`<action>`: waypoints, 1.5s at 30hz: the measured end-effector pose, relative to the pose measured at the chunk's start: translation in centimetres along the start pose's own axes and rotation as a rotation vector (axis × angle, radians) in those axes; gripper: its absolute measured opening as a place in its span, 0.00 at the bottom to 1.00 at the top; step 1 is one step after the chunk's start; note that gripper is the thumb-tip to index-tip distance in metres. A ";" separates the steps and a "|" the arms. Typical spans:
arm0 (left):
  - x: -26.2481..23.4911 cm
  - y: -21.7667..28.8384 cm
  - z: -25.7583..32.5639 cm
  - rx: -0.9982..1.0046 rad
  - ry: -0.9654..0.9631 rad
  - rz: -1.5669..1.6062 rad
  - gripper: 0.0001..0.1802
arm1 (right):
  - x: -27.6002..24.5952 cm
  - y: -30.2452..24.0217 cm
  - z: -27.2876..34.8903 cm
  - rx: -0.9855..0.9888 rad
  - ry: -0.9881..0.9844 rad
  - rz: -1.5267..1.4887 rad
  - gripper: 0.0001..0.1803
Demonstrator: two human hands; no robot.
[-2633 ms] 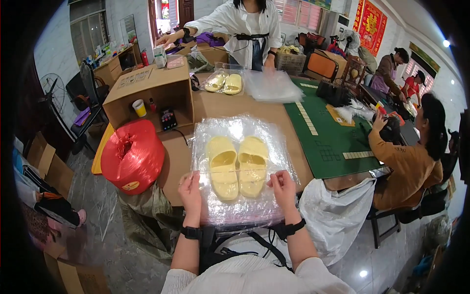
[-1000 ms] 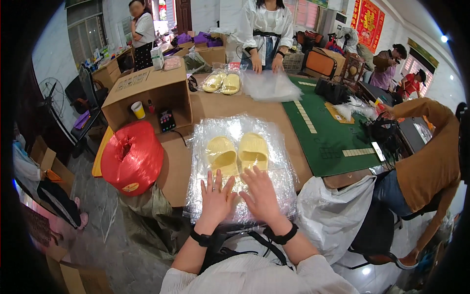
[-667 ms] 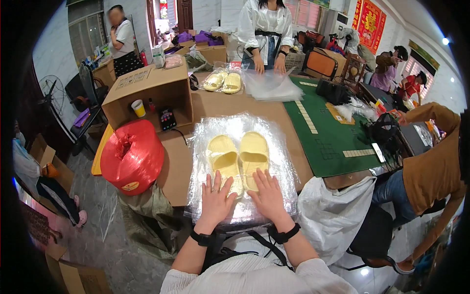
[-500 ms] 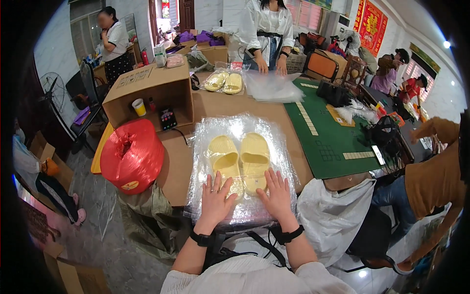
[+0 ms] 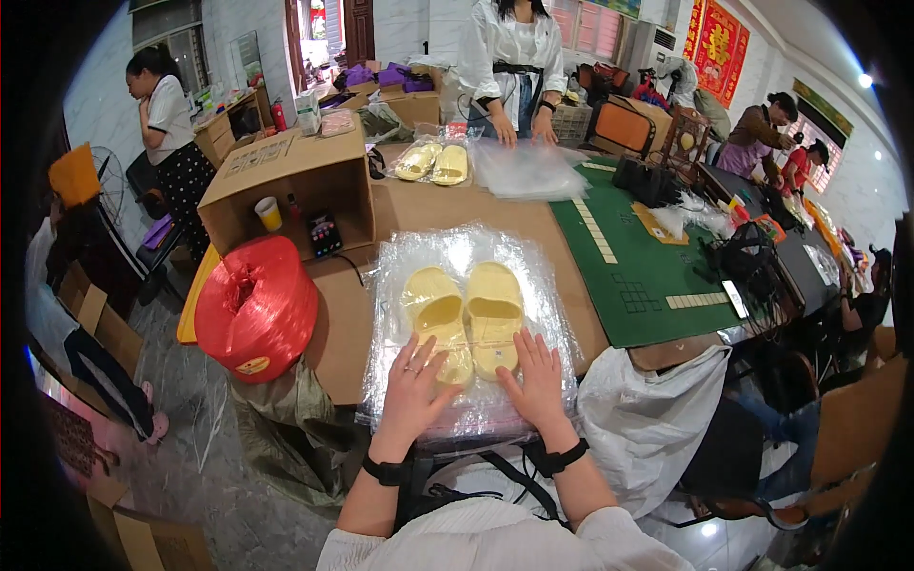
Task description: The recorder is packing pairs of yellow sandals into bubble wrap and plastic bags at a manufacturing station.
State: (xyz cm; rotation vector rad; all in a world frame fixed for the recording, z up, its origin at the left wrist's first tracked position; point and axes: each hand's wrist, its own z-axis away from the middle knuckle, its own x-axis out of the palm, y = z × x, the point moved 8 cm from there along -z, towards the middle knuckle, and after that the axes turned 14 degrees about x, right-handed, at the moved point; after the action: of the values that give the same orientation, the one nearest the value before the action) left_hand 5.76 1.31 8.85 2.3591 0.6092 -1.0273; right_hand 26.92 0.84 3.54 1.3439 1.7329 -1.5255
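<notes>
A pair of pale yellow slippers [image 5: 494, 290] lies side by side on a stack of clear plastic bags [image 5: 390, 324] in front of me; whether they are inside the top bag I cannot tell. My left hand [image 5: 413, 388] rests flat by the heel of the left slipper, fingers spread. On the other side, my right hand [image 5: 535, 383] lies flat with its fingers apart, beside the heel of the right slipper. Neither hand grips anything. Black bands circle both wrists.
At left sit a big roll of red plastic twine [image 5: 255, 309] and an open cardboard box [image 5: 286, 181] holding a cup. Farther off are bagged yellow slippers [image 5: 449, 165], and another person's hands on clear bags [image 5: 528, 173]. A green mat [image 5: 619, 276] covers the right side.
My hands and the slippers stay almost where they were. In the background, people have shifted; the person in brown at right has moved away from the near chair.
</notes>
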 end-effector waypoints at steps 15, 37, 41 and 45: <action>3.4 -2.1 1.9 -0.023 -0.065 0.104 0.33 | -2.7 -3.9 0.4 -0.187 0.071 -0.170 0.22; 1.2 -3.4 2.5 -0.192 0.144 0.078 0.21 | -0.4 -1.1 0.8 -0.210 0.127 -0.312 0.21; 1.2 -3.8 2.7 -0.231 0.145 0.146 0.19 | -0.7 -1.5 0.9 -0.212 0.130 -0.327 0.21; 1.4 -4.0 2.9 -0.276 0.177 0.181 0.18 | -0.7 -1.6 1.0 -0.217 0.126 -0.326 0.21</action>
State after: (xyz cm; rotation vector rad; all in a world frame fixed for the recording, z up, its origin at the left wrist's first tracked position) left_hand 2.79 2.92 5.00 2.2244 0.5501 -0.6171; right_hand 25.60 -0.16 4.58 1.1096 2.2136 -1.3863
